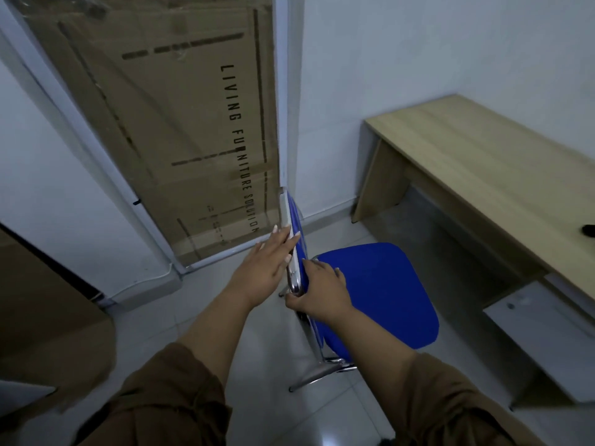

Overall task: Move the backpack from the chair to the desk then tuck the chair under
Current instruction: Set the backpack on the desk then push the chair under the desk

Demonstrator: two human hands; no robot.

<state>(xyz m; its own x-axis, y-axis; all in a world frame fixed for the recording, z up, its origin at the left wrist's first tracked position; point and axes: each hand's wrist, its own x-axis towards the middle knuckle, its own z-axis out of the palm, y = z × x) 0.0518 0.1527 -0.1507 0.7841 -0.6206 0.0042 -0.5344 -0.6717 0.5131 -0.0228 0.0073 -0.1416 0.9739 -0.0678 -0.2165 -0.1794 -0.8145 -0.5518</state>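
A blue chair (380, 294) with a chrome frame stands on the tiled floor, its seat bare and facing the desk. My right hand (322, 291) grips the near end of the chair's backrest around the chrome tube. My left hand (264, 268) lies flat against the back of the backrest, fingers stretched out. The light wooden desk (476, 162) stands at the right against the wall. At the desk's right edge a small dark shape (588, 230) pokes into the frame; I cannot tell what it is. No backpack is plainly visible.
A big cardboard furniture box (180, 130) leans behind a glass panel straight ahead. Another cardboard box (48, 317) sits at the left. A white drawer unit (544, 336) stands under the desk's right part. Open tiled floor lies between chair and desk.
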